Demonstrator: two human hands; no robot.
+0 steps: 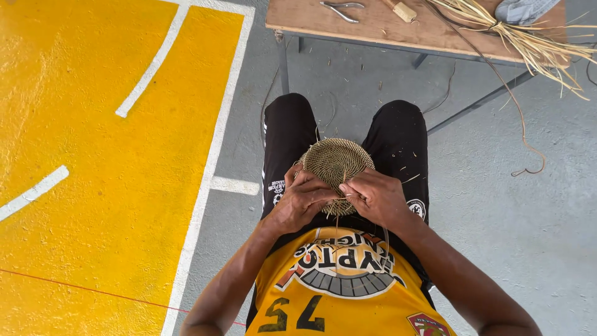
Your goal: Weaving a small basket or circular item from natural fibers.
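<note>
A round woven disc of tan fibre (336,160) rests on my lap between my knees. My left hand (303,200) grips its near left edge with curled fingers. Close beside it, my right hand (375,195) pinches a thin fibre strand at the disc's near edge. The two hands almost touch. The near rim of the disc is hidden under my fingers.
A wooden table (373,28) stands ahead, bearing metal pliers (341,9), a wooden-handled tool (402,10), a bundle of straw strands (528,37) and grey cloth (522,9). A loose strand (525,143) trails onto the grey floor. Yellow painted floor (93,155) lies left.
</note>
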